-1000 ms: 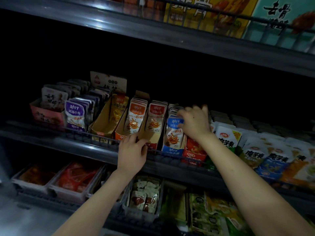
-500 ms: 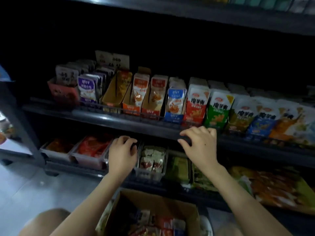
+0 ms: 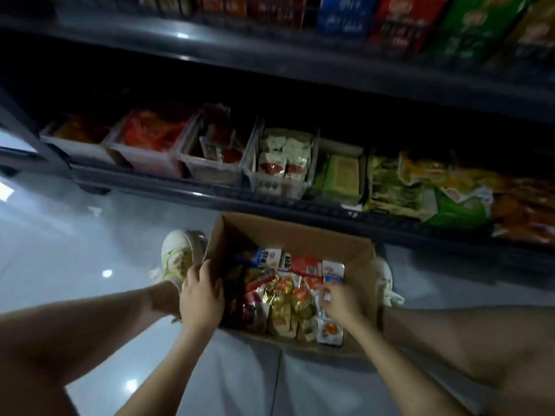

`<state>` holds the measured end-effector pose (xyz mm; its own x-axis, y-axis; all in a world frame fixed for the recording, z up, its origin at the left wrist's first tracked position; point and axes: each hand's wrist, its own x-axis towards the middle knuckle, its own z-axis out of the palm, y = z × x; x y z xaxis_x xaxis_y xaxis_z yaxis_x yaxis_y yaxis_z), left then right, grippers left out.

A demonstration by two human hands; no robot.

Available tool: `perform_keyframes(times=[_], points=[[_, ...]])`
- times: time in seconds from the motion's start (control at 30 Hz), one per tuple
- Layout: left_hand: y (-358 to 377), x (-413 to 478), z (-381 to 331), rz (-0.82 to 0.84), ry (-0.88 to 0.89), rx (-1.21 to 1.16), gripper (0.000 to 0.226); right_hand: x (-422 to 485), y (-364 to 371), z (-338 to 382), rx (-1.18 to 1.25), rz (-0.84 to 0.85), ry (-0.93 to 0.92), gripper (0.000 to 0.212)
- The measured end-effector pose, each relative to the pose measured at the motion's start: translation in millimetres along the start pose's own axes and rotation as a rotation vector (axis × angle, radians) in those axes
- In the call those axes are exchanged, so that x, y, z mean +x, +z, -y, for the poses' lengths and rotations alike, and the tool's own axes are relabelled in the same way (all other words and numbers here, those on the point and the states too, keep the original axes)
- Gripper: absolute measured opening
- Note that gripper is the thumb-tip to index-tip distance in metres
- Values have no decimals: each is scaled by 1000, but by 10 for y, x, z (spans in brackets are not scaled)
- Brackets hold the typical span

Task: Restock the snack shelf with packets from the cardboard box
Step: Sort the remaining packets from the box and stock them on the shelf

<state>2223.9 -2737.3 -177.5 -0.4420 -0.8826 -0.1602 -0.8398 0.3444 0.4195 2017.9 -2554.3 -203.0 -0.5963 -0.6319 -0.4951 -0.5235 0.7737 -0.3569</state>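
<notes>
The cardboard box [image 3: 294, 232] stood open on the pale tiled floor [image 3: 60, 250], directly in front of the lower shelf [image 3: 210, 196] and between the person's two white shoes, the left shoe [image 3: 177, 253] touching the box's left wall and the right shoe [image 3: 386, 283] just beside its right wall. The box held a loose heap of packets [image 3: 282, 298] in red, gold, white and blue, lying at mixed angles.

The left hand [image 3: 201, 298] gripped the left wall of the box, its fingers curled over the rim and down inside. The right hand [image 3: 339, 301] was inside the box at the right side of the heap, its fingers curled round a small white packet [image 3: 326, 295]. Blur prevented any reading of that packet's print.

On the lower shelf, a row of clear bins [image 3: 210, 166] held red and white packets. To the right of the bins, green and yellow bags [image 3: 390, 187] lay flat on the same shelf. The upper shelf [image 3: 270, 61] carried upright packs in blue, red and green along its front edge, seen only in part at the top of the view.
</notes>
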Motion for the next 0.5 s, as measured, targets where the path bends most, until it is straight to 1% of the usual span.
perform_keyframes(times=[0.07, 0.17, 0.23, 0.33, 0.43, 0.5], points=[[96, 30, 33, -21, -3, -36, 53, 82, 163, -155, 29, 29, 76, 32], [195, 84, 62, -57, -13, -53, 60, 243, 357, -392, 66, 21, 182, 44], [250, 87, 62, -60, -39, -23, 60, 359, 440, -487, 60, 34, 222, 54], [289, 52, 67, -71, -9, 39, 63, 515, 513, -534, 104, 65, 241, 66], [293, 55, 78, -83, 7, 62, 65, 621, 611, -548, 103, 110, 294, 69], [297, 60, 73, -85, 1, 60, 66, 629, 713, -511, 106, 129, 291, 68]])
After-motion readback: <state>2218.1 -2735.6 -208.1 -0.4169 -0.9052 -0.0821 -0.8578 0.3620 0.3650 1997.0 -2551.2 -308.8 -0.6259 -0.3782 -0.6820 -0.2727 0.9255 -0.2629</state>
